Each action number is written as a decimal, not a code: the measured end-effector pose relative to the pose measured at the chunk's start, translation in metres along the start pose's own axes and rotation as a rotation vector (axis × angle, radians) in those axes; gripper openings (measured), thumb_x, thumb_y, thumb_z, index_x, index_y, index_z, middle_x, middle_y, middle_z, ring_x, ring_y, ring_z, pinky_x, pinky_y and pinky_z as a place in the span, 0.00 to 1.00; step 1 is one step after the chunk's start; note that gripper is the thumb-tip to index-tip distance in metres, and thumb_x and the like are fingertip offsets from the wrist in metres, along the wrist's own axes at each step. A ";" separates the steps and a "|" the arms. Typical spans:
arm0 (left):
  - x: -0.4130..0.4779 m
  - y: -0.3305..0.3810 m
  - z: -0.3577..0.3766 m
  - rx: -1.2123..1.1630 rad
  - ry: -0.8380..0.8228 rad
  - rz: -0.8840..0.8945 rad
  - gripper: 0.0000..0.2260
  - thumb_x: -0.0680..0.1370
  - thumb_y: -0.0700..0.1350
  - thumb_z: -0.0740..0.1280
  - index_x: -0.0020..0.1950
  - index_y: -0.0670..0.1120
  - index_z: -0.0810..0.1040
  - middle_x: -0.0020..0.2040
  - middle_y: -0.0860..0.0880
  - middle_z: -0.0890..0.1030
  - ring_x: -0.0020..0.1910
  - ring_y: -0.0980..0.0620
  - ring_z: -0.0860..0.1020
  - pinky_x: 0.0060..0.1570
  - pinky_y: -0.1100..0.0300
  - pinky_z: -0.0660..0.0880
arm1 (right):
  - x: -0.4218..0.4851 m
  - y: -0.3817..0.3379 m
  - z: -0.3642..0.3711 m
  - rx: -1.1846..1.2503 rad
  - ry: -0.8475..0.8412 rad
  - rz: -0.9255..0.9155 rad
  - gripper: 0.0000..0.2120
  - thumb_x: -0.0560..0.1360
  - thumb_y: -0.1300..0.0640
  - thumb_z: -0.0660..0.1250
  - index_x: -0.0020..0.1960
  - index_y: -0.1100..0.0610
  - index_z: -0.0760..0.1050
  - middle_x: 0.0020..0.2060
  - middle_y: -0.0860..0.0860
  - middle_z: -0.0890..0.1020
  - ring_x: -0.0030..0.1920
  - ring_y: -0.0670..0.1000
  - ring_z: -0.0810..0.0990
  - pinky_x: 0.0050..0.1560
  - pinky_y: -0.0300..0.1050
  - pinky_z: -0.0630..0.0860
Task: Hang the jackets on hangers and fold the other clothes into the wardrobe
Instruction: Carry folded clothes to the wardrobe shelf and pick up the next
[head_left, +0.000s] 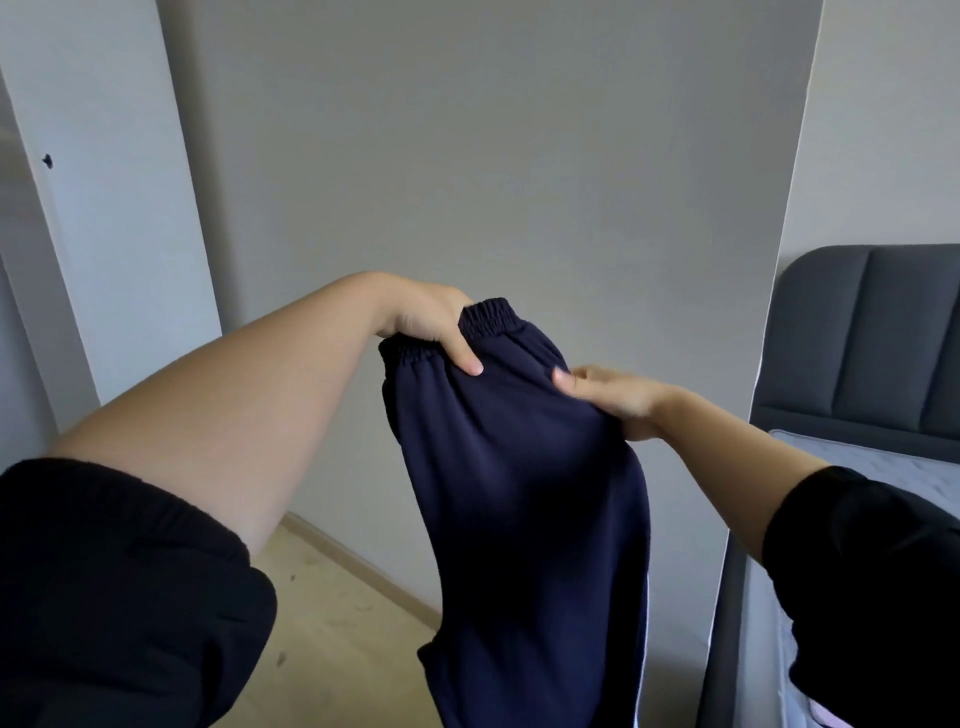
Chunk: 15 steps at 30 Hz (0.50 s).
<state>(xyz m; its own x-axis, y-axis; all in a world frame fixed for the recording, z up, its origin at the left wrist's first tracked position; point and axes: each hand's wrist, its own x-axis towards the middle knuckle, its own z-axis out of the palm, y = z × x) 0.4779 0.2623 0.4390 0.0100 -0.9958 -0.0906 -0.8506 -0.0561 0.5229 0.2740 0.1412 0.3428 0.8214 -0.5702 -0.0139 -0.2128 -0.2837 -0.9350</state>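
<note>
Dark navy trousers (524, 499) with an elastic waistband hang in the air in front of me, legs dropping past the bottom edge; a thin white stripe runs down their right side. My left hand (426, 325) grips the gathered waistband at the top, thumb pressed over the front of the cloth. My right hand (615, 397) holds the cloth at the trousers' right side just below the waistband; its fingers are slightly blurred. No hanger, jacket or wardrobe interior is in view.
A grey wall panel (493, 156) stands straight ahead. At the right is a bed with a dark grey padded headboard (872, 338) and bare mattress (883, 467). A pale door or panel (119, 208) stands at the left. Light wood floor (337, 623) lies below.
</note>
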 end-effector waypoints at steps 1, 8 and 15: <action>-0.001 0.000 0.001 -0.026 -0.041 -0.005 0.12 0.71 0.35 0.73 0.52 0.45 0.79 0.54 0.43 0.83 0.53 0.43 0.82 0.52 0.48 0.79 | -0.002 0.002 -0.002 -0.065 -0.115 0.052 0.34 0.62 0.37 0.76 0.60 0.57 0.75 0.56 0.51 0.83 0.57 0.51 0.81 0.56 0.43 0.76; 0.011 0.006 0.021 -0.126 -0.052 0.040 0.20 0.62 0.42 0.74 0.53 0.45 0.79 0.54 0.44 0.83 0.52 0.46 0.82 0.52 0.51 0.79 | 0.007 0.053 -0.014 -0.406 -0.008 0.194 0.21 0.67 0.63 0.76 0.58 0.57 0.77 0.58 0.52 0.81 0.61 0.55 0.77 0.67 0.54 0.70; 0.028 0.026 0.026 0.186 0.189 0.051 0.12 0.71 0.42 0.76 0.50 0.49 0.77 0.52 0.49 0.81 0.54 0.45 0.79 0.45 0.58 0.75 | -0.002 0.093 0.000 -0.179 0.430 0.185 0.10 0.72 0.62 0.73 0.52 0.64 0.80 0.46 0.55 0.81 0.48 0.55 0.80 0.49 0.44 0.77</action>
<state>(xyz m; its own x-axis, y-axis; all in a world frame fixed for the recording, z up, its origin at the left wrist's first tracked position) 0.4427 0.2353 0.4277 0.0477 -0.9938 0.1006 -0.9343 -0.0088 0.3564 0.2528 0.1164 0.2559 0.4768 -0.8790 0.0085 -0.4532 -0.2541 -0.8544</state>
